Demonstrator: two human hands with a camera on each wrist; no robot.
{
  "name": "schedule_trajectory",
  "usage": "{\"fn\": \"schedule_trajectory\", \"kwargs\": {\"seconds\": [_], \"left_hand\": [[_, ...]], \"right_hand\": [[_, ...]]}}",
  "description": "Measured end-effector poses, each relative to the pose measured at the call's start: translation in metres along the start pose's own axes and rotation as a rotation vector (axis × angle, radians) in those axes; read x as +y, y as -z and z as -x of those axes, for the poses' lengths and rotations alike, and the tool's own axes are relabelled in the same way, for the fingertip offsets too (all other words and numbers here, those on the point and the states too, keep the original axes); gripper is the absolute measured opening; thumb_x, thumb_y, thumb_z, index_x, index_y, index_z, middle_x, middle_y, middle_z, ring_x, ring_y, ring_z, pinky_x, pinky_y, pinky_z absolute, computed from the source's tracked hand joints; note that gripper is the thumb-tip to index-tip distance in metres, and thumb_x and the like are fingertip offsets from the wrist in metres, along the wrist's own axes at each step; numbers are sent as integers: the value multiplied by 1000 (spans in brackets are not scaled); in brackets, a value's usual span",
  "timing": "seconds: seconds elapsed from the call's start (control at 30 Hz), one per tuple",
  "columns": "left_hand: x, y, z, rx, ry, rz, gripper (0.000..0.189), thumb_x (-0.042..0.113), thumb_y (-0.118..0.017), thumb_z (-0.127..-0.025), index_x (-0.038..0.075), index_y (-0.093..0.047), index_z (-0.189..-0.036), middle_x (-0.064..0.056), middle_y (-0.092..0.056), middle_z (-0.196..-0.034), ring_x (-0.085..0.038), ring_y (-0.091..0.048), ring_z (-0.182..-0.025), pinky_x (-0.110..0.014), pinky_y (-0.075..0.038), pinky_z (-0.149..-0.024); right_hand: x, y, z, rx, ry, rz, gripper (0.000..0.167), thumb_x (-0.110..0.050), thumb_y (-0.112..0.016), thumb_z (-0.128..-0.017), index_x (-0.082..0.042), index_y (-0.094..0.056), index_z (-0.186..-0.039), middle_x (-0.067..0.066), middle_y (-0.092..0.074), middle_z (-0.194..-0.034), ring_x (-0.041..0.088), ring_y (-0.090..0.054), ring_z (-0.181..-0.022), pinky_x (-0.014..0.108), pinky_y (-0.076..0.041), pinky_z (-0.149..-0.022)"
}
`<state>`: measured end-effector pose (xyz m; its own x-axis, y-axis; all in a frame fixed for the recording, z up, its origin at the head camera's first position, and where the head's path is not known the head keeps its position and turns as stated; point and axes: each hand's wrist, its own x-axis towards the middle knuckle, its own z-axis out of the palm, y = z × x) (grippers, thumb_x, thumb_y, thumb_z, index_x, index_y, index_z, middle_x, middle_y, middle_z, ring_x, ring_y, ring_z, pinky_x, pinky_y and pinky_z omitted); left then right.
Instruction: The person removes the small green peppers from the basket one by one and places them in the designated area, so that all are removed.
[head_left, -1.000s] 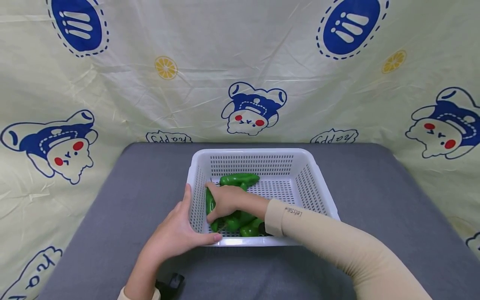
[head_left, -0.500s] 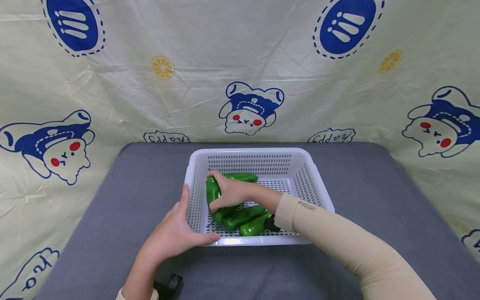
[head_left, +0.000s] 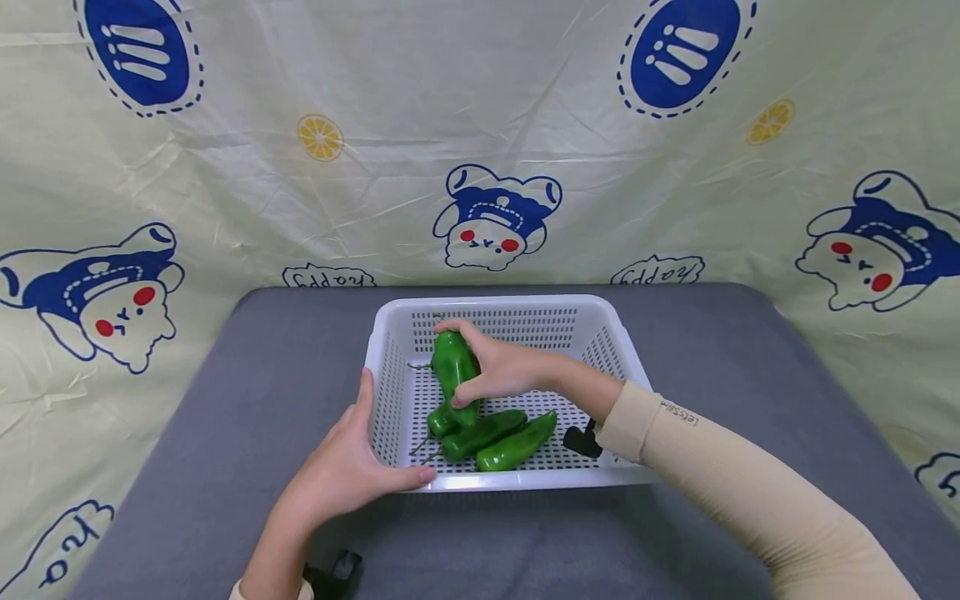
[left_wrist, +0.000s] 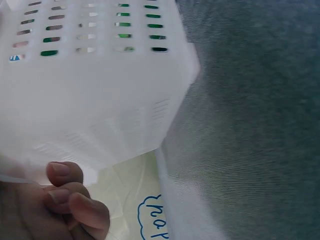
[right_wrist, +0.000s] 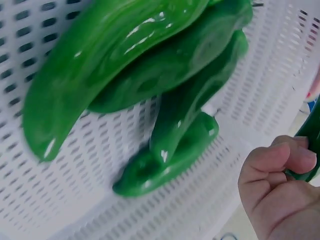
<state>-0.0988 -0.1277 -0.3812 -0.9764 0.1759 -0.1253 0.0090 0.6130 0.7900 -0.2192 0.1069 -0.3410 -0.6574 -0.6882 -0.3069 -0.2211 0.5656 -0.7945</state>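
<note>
A white perforated plastic basket (head_left: 498,302) stands in front of me. My left hand (head_left: 341,467) grips its near left corner, thumb on the front rim and index finger along the left side. In the left wrist view the other fingers (left_wrist: 82,205) curl beside the basket wall. My right hand (head_left: 510,368) holds a long green pepper (head_left: 454,360) raised over the basket's left half, thumb at the near end. That pepper (right_wrist: 311,137) shows only partly in the right wrist view. Several green peppers (head_left: 519,442) lie in the basket below; the held pepper and hand partly cover some.
The basket stands on a grey cloth-covered table (head_left: 300,350). A pale printed curtain (head_left: 390,192) hangs behind and at both sides. A black wrist device (head_left: 582,440) under my right cuff hangs over the basket's right half.
My right hand has picked a green pepper up from the basket's left side and moved it up and to the right. The left hand keeps its grip on the corner.
</note>
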Motion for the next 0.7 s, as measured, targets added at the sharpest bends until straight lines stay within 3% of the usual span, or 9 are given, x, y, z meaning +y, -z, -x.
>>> {"fn": "schedule_trajectory", "kwargs": {"seconds": [0.2, 0.4, 0.7], "left_hand": [[-4, -3, 0, 16, -60, 122, 145, 46, -92, -63, 27, 15, -158, -16, -28, -158, -33, -55, -122, -41, -55, -89], [-7, -4, 0, 30, -64, 136, 146, 45, -93, -62, 25, 16, -158, -19, -21, -161, -36, -51, -128, -45, -52, -96], [-9, -6, -1, 35, -111, 199, 146, 39, -95, -61, 26, 14, -158, -15, -14, -164, -35, -49, -129, -43, -50, -96]], "right_hand": [[5, 18, 29, 14, 8, -33, 95, -19, -76, -82, -37, -14, -151, 13, -49, -134, 27, -60, -113, 42, -54, -94], [17, 42, 57, 57, 3, -85, 95, -15, -75, -84, -33, -12, -153, 20, -52, -130, 31, -62, -111, 43, -56, -90], [40, 75, 95, 115, -75, -9, 93, -23, -73, -89, -31, -6, -154, 20, -57, -124, 29, -63, -106, 47, -52, -93]]}}
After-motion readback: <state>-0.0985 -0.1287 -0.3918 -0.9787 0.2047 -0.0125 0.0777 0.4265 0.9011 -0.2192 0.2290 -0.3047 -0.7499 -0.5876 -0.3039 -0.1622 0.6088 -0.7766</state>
